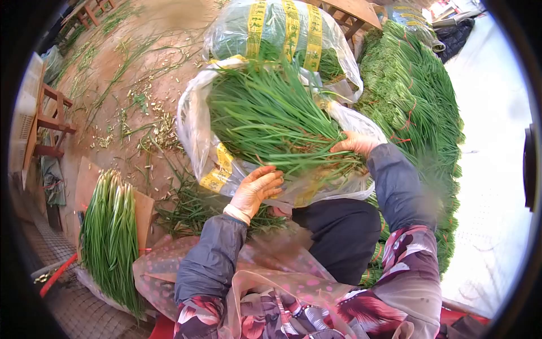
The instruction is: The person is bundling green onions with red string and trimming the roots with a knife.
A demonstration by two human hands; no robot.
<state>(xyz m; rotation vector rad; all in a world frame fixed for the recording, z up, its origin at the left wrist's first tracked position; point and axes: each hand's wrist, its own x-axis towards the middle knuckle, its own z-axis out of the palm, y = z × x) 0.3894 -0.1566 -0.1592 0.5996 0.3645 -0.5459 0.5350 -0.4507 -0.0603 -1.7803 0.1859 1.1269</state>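
An open clear plastic bag (pixel 192 113) with yellow printed bands lies in front of me, filled with loose long green chives (pixel 271 113). Their reddish-brown stem ends point to the right. My right hand (pixel 357 144), in a thin pale glove, closes on chives at that end; its fingertips are partly hidden among the leaves. My left hand (pixel 257 192), also gloved, is at the bag's near edge. Its fingers are stretched out beside some leaves, with nothing visibly gripped.
A full tied bag (pixel 271 28) lies behind the open one. Stacked green bundles (pixel 418 101) with red ties line the right side. Trimmed chives (pixel 110 226) rest on a board (pixel 144 212) at left. Scraps litter the floor (pixel 130 96); wooden stools (pixel 53 121) stand at far left.
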